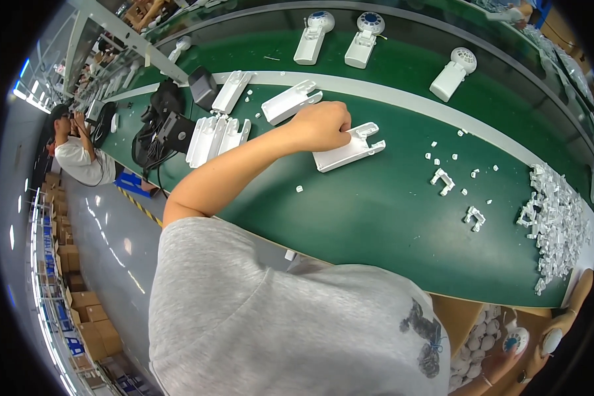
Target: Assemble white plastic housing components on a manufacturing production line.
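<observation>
My left hand [325, 125] reaches across the green table with its fingers curled closed at the upper left edge of a white plastic housing [350, 153]. This half shell is open-topped, with a notched end pointing right. My hand hides that corner of it and my fingertips. Just behind my hand, a similar white housing [290, 102] lies on the table. More white half shells [208, 140] lie left of my forearm, and another housing [232, 91] sits beyond them. My right hand is not in view.
Small white clips [443, 181] and bits lie right of the housing, before a heap of white plastic parts [556, 224]. Handheld fans [313, 41] lie beyond the pale rail. A black bag [162, 125] is at left. At lower right, a co-worker's hands [501, 364] hold round fan heads.
</observation>
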### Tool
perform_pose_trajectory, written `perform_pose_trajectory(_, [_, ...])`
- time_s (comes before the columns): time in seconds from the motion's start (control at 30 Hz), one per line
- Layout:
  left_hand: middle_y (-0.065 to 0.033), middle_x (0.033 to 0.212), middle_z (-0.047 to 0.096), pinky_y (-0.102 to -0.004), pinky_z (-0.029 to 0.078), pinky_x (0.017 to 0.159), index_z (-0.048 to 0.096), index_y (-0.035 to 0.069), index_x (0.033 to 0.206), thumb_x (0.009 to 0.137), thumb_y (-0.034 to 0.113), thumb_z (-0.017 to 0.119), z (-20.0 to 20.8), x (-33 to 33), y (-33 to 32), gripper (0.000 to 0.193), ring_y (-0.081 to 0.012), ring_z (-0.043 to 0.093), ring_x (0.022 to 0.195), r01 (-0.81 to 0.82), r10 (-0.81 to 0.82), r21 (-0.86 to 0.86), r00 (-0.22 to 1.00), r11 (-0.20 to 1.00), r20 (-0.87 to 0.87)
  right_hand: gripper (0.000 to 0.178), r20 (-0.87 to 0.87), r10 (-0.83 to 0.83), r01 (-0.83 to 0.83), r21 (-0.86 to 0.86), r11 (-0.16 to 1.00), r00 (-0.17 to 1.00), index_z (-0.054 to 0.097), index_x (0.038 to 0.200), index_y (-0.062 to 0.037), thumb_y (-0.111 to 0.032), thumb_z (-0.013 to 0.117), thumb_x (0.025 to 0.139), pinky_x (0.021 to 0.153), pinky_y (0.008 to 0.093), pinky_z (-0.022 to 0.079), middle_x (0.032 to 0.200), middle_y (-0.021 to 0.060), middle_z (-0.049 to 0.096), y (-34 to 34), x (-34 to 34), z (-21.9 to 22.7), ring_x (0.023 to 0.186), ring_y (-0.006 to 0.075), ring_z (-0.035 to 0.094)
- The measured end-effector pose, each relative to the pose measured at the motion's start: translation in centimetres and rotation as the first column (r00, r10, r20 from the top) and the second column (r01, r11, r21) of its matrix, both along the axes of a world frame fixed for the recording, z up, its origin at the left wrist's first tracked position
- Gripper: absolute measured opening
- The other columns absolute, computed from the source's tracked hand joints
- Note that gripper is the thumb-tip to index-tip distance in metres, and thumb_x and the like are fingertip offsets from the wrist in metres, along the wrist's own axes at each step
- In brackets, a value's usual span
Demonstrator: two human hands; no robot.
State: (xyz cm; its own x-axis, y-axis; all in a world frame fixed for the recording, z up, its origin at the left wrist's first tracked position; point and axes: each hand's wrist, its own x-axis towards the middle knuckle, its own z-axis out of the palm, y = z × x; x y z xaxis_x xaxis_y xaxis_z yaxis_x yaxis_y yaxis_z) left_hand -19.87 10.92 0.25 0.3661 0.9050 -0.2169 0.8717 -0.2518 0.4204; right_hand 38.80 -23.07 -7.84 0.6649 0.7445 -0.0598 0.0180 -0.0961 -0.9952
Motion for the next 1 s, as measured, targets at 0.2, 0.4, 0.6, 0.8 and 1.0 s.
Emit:
perform_pose_trajectory(0.2, [-0.0128,0.092,0.055,-0.0321,0.043,0.076,0.062,0.002,0.081,0.068,0.024,0.066,-0.9,-1.6,-0.4,0.026,-0.0237,0.053,0.088,-0.057,0.067,0.133,0.996,0.989,-0.066,0.062,-0.27,0.333,-0.24,0.323,0.915,0.904,0.031,0.129,-0.0006,-0.019,0.059,0.077,0.098,0.0358,0.03,0.127,0.0165,0.037,7.7,-7.5,6.0,0.117,0.029,0.038])
perform_pose_trajectory(0.4, [-0.0177,0.101,0.05,-0.0388,0.039,0.086,0.06,0.004,0.093,0.055,0.042,0.076,1.9,-5.0,0.2,0.057,-0.0327,0.045,0.1,-0.195,0.187,0.451,0.98,0.871,0.063,0.059,0.447,0.313,-0.307,-0.089,0.948,0.838,0.035,0.124,0.0002,-0.008,0.064,0.073,0.097,0.0346,0.03,0.126,0.0141,0.038,13.4,-12.3,6.0,0.114,0.0262,0.039])
perform_pose_trajectory(0.6, [-0.0177,0.096,0.053,-0.0344,0.041,0.079,0.06,-0.001,0.092,0.052,0.041,0.075,2.3,-8.9,3.2,0.06,-0.0291,0.051,0.09,-0.21,0.231,0.114,0.946,0.971,-0.229,0.054,0.841,0.327,-0.399,-0.147,0.905,0.432,0.039,0.114,-0.0033,0.001,0.067,0.067,0.096,0.0349,0.031,0.128,0.0168,0.038,18.4,-15.8,3.9,0.117,0.0285,0.038])
perform_pose_trajectory(0.8, [-0.0115,0.09,0.055,-0.0309,0.043,0.072,0.056,-0.004,0.089,0.055,0.031,0.075,1.1,-10.9,3.4,0.053,-0.0221,0.053,0.078,-0.205,0.227,0.165,0.965,0.965,-0.131,0.05,0.666,0.621,-0.571,-0.342,0.747,0.413,0.042,0.108,-0.0061,0.0,0.068,0.065,0.094,0.0352,0.034,0.129,0.0178,0.036,18.6,-15.3,6.1,0.115,0.0294,0.041])
perform_pose_trajectory(1.0, [-0.0075,0.089,0.054,-0.0254,0.04,0.074,0.051,-0.002,0.102,0.06,0.024,0.073,4.9,-3.0,1.6,0.054,-0.0145,0.052,0.081,-0.266,0.282,-0.11,0.946,0.958,0.163,0.057,0.659,0.584,-0.47,-0.372,0.801,0.474,0.046,0.115,-0.007,-0.003,0.07,0.063,0.093,0.0345,0.037,0.126,0.0151,0.036,18.1,-15.5,6.2,0.113,0.0265,0.042])
